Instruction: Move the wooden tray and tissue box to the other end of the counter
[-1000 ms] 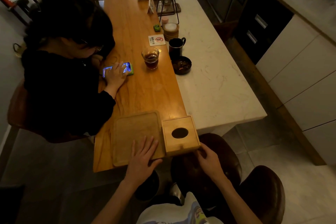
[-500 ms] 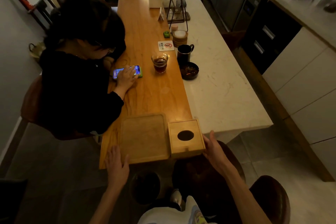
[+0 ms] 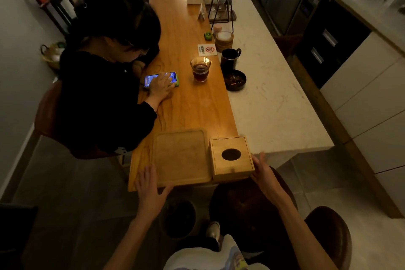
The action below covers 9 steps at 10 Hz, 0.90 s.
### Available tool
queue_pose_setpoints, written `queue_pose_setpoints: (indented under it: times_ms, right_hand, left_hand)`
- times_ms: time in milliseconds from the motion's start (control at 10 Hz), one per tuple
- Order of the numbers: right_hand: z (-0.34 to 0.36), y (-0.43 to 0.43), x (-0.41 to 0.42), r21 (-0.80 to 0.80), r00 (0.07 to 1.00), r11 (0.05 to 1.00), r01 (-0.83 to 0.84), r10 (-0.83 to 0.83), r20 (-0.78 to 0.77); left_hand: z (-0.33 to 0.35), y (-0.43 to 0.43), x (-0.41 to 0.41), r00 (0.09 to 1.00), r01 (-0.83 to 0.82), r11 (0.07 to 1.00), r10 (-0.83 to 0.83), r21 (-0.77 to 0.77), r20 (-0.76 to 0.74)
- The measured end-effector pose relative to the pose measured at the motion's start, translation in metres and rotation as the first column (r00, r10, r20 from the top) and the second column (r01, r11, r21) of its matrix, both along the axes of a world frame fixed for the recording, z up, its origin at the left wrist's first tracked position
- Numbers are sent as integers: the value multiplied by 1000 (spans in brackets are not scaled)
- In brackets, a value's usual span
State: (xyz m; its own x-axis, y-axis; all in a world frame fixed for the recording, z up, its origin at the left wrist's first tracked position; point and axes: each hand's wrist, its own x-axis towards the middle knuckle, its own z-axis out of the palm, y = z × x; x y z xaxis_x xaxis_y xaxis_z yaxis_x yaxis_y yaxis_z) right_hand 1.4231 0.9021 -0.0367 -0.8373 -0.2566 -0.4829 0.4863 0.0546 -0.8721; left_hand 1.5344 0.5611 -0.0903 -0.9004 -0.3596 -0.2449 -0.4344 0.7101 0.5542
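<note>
At the counter's near end, open hands [image 3: 151,188] [image 3: 263,173] flank the bare wooden tray [image 3: 180,156] and tissue box [image 3: 231,156].

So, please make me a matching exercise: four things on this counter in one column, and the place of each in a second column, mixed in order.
Things:
1. wooden tray
2. tissue box
3. glass of dark drink
4. black mug

Places:
A. on the wood, beside the phone
B. at the counter's near end, by the left hand
C. on the white marble, behind the dark bowl
D. at the near end, by the right hand

Pairs: 1-B, 2-D, 3-A, 4-C
</note>
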Motion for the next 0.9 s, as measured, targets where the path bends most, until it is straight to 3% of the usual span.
queue_pose_setpoints:
  times_ms: [100, 200, 400, 500, 600, 700, 800, 900]
  right_hand:
    - [-11, 2, 17, -22, 984, 984, 177, -178, -24]
    - [-29, 6, 44, -12, 949, 949, 314, -314, -1]
    - [-40, 10, 97, 38, 948, 949, 312, -314, 54]
    - [-33, 3, 113, 138, 959, 949, 284, -282, -32]
    - [-25, -8, 130, 430, 958, 866, 255, -166, -233]
    - [-10, -30, 150, 649, 933, 734, 199, 61, -355]
    - [5, -64, 165, 755, 867, 619, 217, 234, -441]
    - [20, -103, 173, 798, 797, 564, 209, 374, -474]
  left_hand:
    - [1, 10, -1, 995, 94, 988, -87, -126, 58]
    - [0, 18, -2, 995, 83, 971, -69, -226, 69]
    - [-1, 21, 1, 996, 87, 958, -84, -272, 23]
    - [4, 21, 3, 995, 99, 953, -97, -288, 20]
    - [10, 19, 6, 991, 132, 954, -125, -268, 46]
    - [24, 9, 20, 986, 163, 951, -162, -263, 26]
    - [37, -9, 44, 961, 172, 930, -231, -326, -152]
    - [49, -26, 65, 917, 175, 925, -278, -336, -286]
